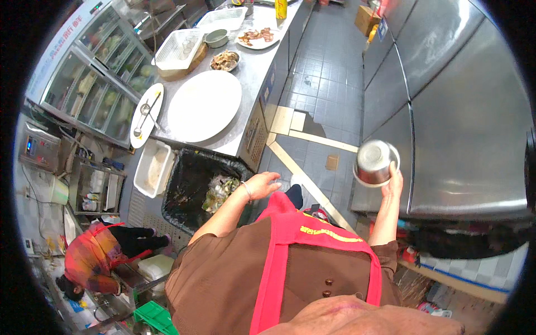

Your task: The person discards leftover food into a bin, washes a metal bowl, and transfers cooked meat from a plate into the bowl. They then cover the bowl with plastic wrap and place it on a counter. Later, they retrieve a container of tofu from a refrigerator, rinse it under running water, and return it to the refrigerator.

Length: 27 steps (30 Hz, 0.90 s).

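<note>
My right hand (392,182) grips the rim of a stainless steel bowl (373,163), its rounded base facing the camera, beside the steel cabinet doors. My left hand (263,185) hangs empty with its fingers apart, a bracelet at the wrist, near the black-lined waste bin (178,209). On the steel counter (217,144) stand a large white oval platter (205,105), a smaller oval plate (142,121) with metal ladles (145,109) on it, a bowl of cooked food (225,60) and a plate of sliced meat (258,37).
White plastic baskets (179,49) stand at the counter's far side. A white tub (154,168) sits beside the bin. At lower left a person (94,259) bends over. Wooden strips (312,194) cross the tiled floor. Tall steel doors (465,125) are on the right.
</note>
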Each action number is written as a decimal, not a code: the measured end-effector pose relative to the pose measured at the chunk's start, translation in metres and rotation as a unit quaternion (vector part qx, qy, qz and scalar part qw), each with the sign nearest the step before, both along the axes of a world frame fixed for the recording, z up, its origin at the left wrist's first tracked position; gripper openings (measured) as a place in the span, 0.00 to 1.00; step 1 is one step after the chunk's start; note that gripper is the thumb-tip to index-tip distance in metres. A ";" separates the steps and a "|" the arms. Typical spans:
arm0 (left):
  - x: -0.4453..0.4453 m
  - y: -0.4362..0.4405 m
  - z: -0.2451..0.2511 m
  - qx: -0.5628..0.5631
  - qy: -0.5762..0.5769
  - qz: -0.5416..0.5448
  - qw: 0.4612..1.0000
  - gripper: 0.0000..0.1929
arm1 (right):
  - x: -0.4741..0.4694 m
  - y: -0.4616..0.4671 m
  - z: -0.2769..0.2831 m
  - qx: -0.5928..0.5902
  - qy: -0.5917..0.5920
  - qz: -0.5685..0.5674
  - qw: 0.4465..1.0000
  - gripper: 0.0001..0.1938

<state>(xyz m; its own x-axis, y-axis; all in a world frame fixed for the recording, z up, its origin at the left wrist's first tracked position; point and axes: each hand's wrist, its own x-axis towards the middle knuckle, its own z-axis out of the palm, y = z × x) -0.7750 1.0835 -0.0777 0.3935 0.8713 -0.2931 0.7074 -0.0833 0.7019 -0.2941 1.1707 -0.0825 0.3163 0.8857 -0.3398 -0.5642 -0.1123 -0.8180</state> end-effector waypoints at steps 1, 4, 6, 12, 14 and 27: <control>-0.004 0.016 -0.005 -0.002 -0.026 0.010 1.000 0.25 | -0.004 0.035 0.013 0.077 0.050 0.045 0.995 0.19; -0.013 0.080 -0.016 -0.021 -0.030 0.068 0.997 0.25 | -0.031 0.139 0.047 0.162 0.068 0.128 0.976 0.20; -0.021 0.130 -0.017 0.011 -0.024 0.100 0.995 0.25 | -0.060 0.205 0.058 0.167 0.005 0.131 0.977 0.19; -0.017 0.264 -0.003 0.035 -0.054 0.185 0.981 0.25 | -0.109 0.354 0.036 0.074 -0.084 0.152 0.982 0.14; -0.015 0.303 0.005 0.061 -0.050 0.168 0.983 0.25 | -0.115 0.399 0.028 0.048 -0.165 0.146 0.974 0.14; 0.026 0.508 -0.006 -0.052 -0.272 0.404 0.872 0.32 | -0.210 0.628 0.017 0.349 -0.670 0.330 0.566 0.10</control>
<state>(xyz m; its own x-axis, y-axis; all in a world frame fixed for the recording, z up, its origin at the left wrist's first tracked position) -0.7492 1.5914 -0.0840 -0.2312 0.9082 -0.3488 0.0653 0.3722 0.9258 -0.5044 1.7990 -0.0659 -0.6026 0.7314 0.3193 0.5910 0.6779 -0.4372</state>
